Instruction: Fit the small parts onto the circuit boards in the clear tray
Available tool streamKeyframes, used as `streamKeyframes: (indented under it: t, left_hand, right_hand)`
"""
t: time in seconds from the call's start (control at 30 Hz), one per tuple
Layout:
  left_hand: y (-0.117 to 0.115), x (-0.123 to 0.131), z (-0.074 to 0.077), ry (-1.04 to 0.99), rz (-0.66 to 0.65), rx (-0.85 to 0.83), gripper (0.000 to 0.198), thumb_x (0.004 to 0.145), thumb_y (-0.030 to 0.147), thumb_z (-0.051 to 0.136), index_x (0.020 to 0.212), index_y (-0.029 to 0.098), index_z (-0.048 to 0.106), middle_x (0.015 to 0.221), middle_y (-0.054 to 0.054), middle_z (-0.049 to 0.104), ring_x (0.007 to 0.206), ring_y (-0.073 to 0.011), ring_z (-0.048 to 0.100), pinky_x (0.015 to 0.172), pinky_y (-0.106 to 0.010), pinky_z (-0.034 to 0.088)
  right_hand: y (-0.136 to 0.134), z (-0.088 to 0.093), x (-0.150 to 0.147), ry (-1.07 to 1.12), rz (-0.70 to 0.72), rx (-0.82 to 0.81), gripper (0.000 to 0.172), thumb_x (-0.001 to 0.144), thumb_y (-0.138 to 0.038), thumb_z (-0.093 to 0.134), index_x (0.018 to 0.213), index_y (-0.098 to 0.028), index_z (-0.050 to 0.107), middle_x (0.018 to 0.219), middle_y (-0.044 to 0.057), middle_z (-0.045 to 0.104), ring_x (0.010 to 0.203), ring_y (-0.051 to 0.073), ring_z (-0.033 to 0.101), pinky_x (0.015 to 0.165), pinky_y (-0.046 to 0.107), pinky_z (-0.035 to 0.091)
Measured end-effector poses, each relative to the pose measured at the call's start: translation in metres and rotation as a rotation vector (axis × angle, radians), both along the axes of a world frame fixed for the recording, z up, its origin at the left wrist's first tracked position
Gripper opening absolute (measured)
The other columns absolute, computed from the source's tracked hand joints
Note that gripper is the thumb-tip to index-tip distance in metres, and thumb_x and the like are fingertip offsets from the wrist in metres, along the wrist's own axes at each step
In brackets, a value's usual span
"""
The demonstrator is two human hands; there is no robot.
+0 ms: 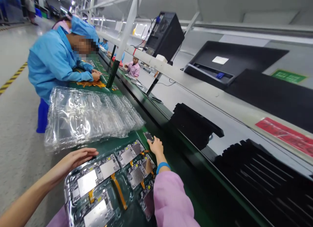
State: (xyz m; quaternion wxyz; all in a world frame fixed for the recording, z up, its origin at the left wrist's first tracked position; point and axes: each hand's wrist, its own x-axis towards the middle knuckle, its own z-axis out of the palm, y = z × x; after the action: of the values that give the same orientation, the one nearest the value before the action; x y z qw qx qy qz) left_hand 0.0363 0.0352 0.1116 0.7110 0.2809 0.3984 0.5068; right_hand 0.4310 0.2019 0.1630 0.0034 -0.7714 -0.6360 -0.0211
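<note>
1. Silver metal-shielded green-grey circuit boards, several, lie face up in rows in a clear moulded plastic tray in front of the wearer. Shields are bright at left, darker and coppery at right; small yellow squares sit among the components.
2. Orange flat flex cables run off some boards; the longest lies along the tray middle.
3. Right hand, blue wristband, pink sleeve: fingers half curled at a small dark circuit board by the tray's far right corner. Can't tell if it's pinched or only touched, nor if that board is inside the tray.
4. Left hand: fingers straight and together, flat above the tray's far left edge, nothing visible in it. Contact with the rim: can't tell.
5. Stacked clear plastic trays just beyond, on the green bench.
6. Labels: white rectangular sticker on a black flat panel, red sheet with pale print on the white rail, green sign with pale characters behind. All too blurred to read.
</note>
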Motion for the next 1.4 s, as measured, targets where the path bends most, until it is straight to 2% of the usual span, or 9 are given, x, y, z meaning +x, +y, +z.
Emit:
streamKeyframes:
  t: [0.23,0.37,0.53,0.67,0.77,1.0,1.13,1.27,1.4]
  left_hand:
    - [0.005,0.006,-0.003,-0.017,0.038,-0.024,0.057,0.05,0.054,0.092,0.092,0.016,0.081,0.112,-0.015,0.074,0.122,-0.035,0.061,0.119,-0.04,0.036]
    - [0.004,0.006,-0.001,-0.018,0.06,-0.059,0.055,0.049,0.051,0.093,0.09,0.017,0.081,0.111,-0.014,0.074,0.122,-0.035,0.06,0.119,-0.041,0.034]
    - [0.004,0.007,-0.003,-0.03,0.082,-0.035,0.054,0.051,0.05,0.092,0.091,0.015,0.08,0.111,-0.016,0.073,0.12,-0.0346,0.062,0.12,-0.043,0.033]
    - [0.006,0.009,-0.004,-0.021,0.084,0.029,0.047,0.058,0.048,0.089,0.09,0.015,0.079,0.111,-0.016,0.073,0.119,-0.0319,0.062,0.117,-0.039,0.037]
    - [0.007,0.01,-0.002,0.022,0.08,0.081,0.038,0.065,0.044,0.084,0.088,0.015,0.078,0.107,-0.014,0.073,0.113,-0.0285,0.064,0.111,-0.035,0.043]
    - [0.005,0.008,0.004,0.051,0.1,0.127,0.02,0.072,0.032,0.074,0.084,0.016,0.075,0.1,-0.011,0.074,0.103,-0.0244,0.066,0.101,-0.034,0.046]
    - [0.007,0.005,-0.004,0.009,0.098,0.152,0.018,0.073,0.028,0.071,0.087,0.016,0.075,0.102,-0.01,0.074,0.103,-0.023,0.066,0.103,-0.034,0.045]
    - [0.006,0.0,-0.003,-0.021,0.085,0.132,0.016,0.073,0.027,0.071,0.086,0.018,0.075,0.102,-0.009,0.075,0.106,-0.0227,0.066,0.107,-0.036,0.043]
    - [0.004,-0.005,0.005,0.046,0.082,0.142,0.017,0.075,0.025,0.069,0.088,0.016,0.074,0.107,-0.01,0.073,0.111,-0.0229,0.064,0.108,-0.036,0.042]
  right_hand:
    - [0.017,0.003,0.024,0.008,0.003,-0.014,0.054,0.091,-0.008,0.051,0.136,-0.036,0.061,0.152,-0.002,0.041,0.135,0.022,0.04,0.103,0.031,0.038]
    - [0.018,0.009,0.022,-0.04,-0.145,0.026,0.038,0.1,-0.028,0.047,0.132,-0.021,0.066,0.14,0.015,0.05,0.126,0.031,0.046,0.099,0.041,0.041]
    - [0.025,0.002,0.008,-0.042,-0.302,-0.022,0.078,0.085,-0.074,0.062,0.116,-0.002,0.072,0.126,0.03,0.053,0.123,0.044,0.044,0.096,0.053,0.04]
    - [0.027,0.007,0.005,-0.023,-0.289,0.061,0.081,0.068,-0.066,0.085,0.116,-0.002,0.07,0.125,0.029,0.051,0.118,0.042,0.048,0.092,0.046,0.044]
    - [0.021,0.02,0.002,-0.038,-0.173,0.218,0.07,0.07,-0.045,0.09,0.123,-0.005,0.067,0.13,0.026,0.047,0.117,0.04,0.049,0.095,0.042,0.042]
    - [-0.004,0.036,0.01,0.052,0.121,0.387,0.028,0.093,-0.028,0.059,0.113,-0.013,0.07,0.12,0.017,0.059,0.102,0.028,0.061,0.089,0.033,0.046]
    - [-0.024,0.037,0.017,0.351,0.252,0.455,0.035,0.09,-0.046,0.057,0.097,-0.016,0.074,0.092,0.011,0.071,0.082,0.028,0.066,0.081,0.037,0.049]
    - [-0.069,0.072,0.001,0.609,0.268,0.546,0.051,0.076,-0.063,0.069,0.094,-0.016,0.076,0.092,0.011,0.072,0.081,0.03,0.067,0.082,0.04,0.052]
    - [-0.126,0.111,-0.032,0.911,0.137,0.009,0.058,0.053,-0.059,0.088,0.091,-0.018,0.075,0.083,0.011,0.072,0.073,0.028,0.067,0.063,0.034,0.054]
